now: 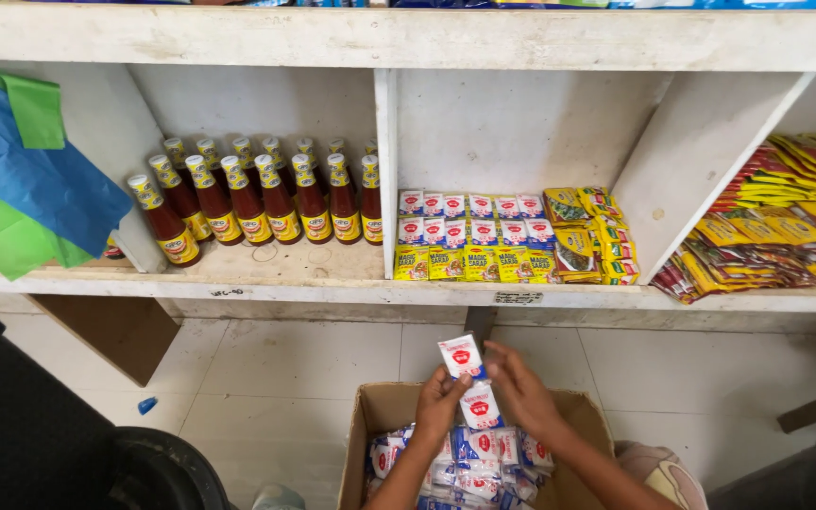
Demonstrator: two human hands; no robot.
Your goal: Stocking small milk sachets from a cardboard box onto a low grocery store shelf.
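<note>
both hands (484, 392) pinch sachet strip (469, 378) | above cardboard box (370, 416)

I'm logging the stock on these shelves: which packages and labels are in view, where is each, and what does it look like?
Strip of sachets: held by left hand and right hand, white with red emblem.
Cardboard box: on floor, brown, holding white-blue sachets.
Sauce bottles: left shelf bay, red-brown, yellow labels.
Small sachets: middle bay, white-red rows.
Yellow packets: front row, middle bay.
Foil packs: right bay, yellow-red, stacked.
Paper tag: shelf edge, white.
</note>
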